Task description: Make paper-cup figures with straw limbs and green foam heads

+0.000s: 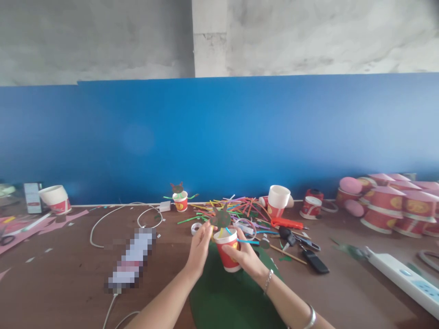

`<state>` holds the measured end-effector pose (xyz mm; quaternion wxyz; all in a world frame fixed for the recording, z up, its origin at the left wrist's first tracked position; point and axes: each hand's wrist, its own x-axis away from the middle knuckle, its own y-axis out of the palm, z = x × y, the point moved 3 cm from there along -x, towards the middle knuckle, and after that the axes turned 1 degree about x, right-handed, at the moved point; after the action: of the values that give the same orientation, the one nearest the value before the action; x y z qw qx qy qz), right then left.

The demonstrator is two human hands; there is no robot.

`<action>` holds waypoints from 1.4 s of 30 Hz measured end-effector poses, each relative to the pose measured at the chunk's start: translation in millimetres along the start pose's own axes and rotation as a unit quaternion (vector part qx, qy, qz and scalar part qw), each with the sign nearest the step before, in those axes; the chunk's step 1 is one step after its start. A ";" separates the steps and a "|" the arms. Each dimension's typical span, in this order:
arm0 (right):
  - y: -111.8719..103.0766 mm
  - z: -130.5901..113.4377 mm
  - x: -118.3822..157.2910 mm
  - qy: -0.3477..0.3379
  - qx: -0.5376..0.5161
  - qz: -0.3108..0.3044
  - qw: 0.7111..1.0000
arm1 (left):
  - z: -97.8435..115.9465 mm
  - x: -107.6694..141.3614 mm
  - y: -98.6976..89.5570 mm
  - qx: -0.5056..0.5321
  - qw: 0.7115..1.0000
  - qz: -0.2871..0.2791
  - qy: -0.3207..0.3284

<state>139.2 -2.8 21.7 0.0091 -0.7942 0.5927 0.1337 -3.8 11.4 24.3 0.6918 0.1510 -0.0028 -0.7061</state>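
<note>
My right hand point(246, 257) is wrapped round a red and white paper cup point(227, 258), which tilts slightly. Above the cup's rim stands a dark paper head point(222, 218) with pointed ears. A blue pipe cleaner point(247, 242) sticks out to the right of the cup. At the rim's left side, the fingers of my left hand point(200, 246) are closed near a thin yellow pipe cleaner point(212, 234); the exact grip is partly hidden. Below both hands lies a dark green sheet point(222, 299). A similar finished-looking cup figure point(180, 201) with green arms stands at the back.
Coloured pipe cleaners point(240, 206) lie heaped behind the cup. To the right are a white cup stack point(278, 198), an orange-red tool point(288, 223), keys point(313, 260), a power strip point(406, 278) and many red cups point(380, 221). A blurred-out phone point(132, 260) with a cable lies left.
</note>
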 end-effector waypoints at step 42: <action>-9.3 -14.6 1.2 -0.011 0.151 0.157 0.976 | 9.7 8.9 21.6 0.028 0.997 -0.068 0.036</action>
<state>151.2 -3.7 34.1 0.1146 -0.6793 0.7230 0.0513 15.1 -0.2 36.3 0.6376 0.1957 0.0124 -0.7450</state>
